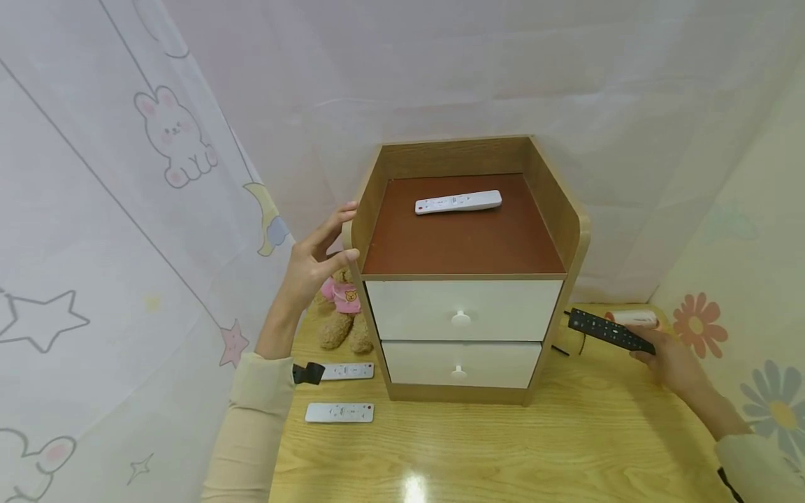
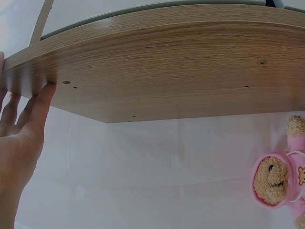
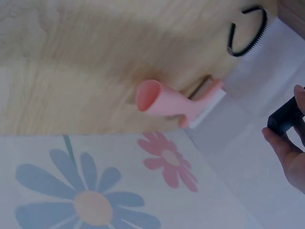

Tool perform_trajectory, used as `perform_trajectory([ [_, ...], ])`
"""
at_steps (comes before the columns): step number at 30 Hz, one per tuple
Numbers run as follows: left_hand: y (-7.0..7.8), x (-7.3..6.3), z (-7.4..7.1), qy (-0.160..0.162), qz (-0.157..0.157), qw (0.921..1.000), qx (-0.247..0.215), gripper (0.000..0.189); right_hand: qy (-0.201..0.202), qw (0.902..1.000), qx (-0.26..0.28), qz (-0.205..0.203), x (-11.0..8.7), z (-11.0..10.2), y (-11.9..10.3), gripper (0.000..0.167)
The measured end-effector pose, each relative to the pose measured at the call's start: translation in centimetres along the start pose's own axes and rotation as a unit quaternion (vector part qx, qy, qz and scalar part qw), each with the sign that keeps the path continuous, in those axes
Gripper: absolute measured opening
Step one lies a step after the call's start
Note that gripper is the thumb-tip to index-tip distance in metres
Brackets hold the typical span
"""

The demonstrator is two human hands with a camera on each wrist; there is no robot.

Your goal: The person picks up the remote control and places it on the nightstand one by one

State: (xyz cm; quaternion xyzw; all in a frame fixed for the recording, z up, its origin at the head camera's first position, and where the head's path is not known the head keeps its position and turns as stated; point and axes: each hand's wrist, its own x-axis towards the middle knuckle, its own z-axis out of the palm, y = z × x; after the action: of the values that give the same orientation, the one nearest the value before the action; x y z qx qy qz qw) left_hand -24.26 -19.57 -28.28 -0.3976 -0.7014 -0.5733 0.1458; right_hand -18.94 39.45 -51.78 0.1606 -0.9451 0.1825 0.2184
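My left hand (image 1: 314, 255) touches the left side panel of a small wooden cabinet (image 1: 572, 230), its fingers extended against the panel and the thumb near the front edge. In the left wrist view, fingertips rest on the panel's outer face. Out to the right, my right hand (image 1: 673, 360) grips a black remote control (image 1: 606, 330) by its near end, the button side showing. A white remote control (image 1: 458, 202) lies on the cabinet's brown top, inside the raised sides. Both white drawers (image 1: 415, 307) below appear closed.
Left of the cabinet, a teddy bear (image 1: 344, 299) in a pink hoodie sits above two more white remotes (image 1: 339, 413) on the wooden table (image 1: 465, 447). To the right lie a pink-handled roller (image 3: 167, 102) and a black toothed headband (image 3: 259, 36). Printed curtains surround the table.
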Motion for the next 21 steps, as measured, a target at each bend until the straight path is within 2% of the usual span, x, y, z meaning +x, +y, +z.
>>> perform_trajectory([
  [6,-0.1,0.0,0.0,0.001,-0.001,1.0000,-0.001,0.052,0.036,0.9992,-0.004,-0.014,1.6,-2.6,-0.9,0.057],
  [10,0.0,0.0,0.1,0.001,-0.001,1.0000,0.000,0.052,0.007,0.9999,-0.001,0.012,2.4,-4.3,-1.6,0.055],
  [13,0.0,0.0,0.1,0.001,0.000,1.0000,-0.001,0.052,0.003,0.9993,-0.025,0.027,2.8,-5.5,-2.3,0.054],
  [17,0.1,0.0,0.1,0.001,0.000,1.0000,0.002,0.051,0.035,0.9981,-0.050,-0.006,3.4,-6.7,-3.1,0.055],
  [18,0.1,0.0,0.1,0.001,-0.001,1.0000,0.002,0.051,0.040,0.9982,-0.042,-0.015,3.6,-7.0,-3.3,0.055],
  [21,0.1,0.0,0.1,0.002,-0.001,1.0000,0.003,0.051,0.039,0.9981,-0.042,-0.026,4.1,-8.0,-3.8,0.060],
])
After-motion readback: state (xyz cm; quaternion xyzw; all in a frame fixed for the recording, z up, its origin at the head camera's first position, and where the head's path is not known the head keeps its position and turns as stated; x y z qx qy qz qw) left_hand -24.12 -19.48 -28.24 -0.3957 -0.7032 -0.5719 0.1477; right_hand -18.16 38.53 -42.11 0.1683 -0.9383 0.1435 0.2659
